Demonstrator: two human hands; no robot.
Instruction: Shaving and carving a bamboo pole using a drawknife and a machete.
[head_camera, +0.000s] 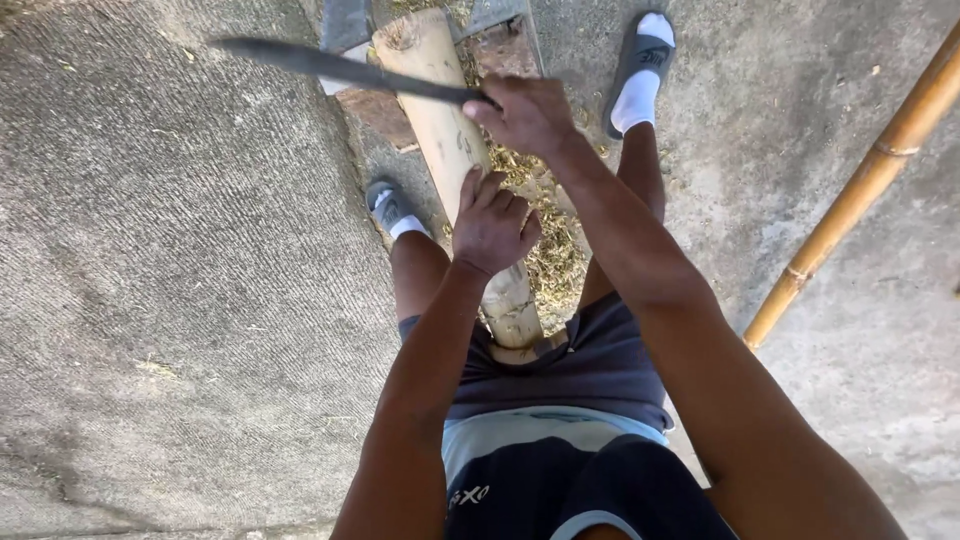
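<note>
No packages, signs or screens show here. The nearest thing to a label is small white lettering on the dark shorts (520, 480) (low in the view, beside the left forearm).

A long bamboo pole (860, 185) lies slantwise on the concrete floor (180, 280) at right. Dry shavings (555, 255) litter the floor near grey slippers (640, 65) worn over white socks.

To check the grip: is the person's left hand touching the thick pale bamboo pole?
Touching. The head view shows the left hand resting on the thick pale bamboo pole, fingers laid along its top, with no gap visible.
</note>
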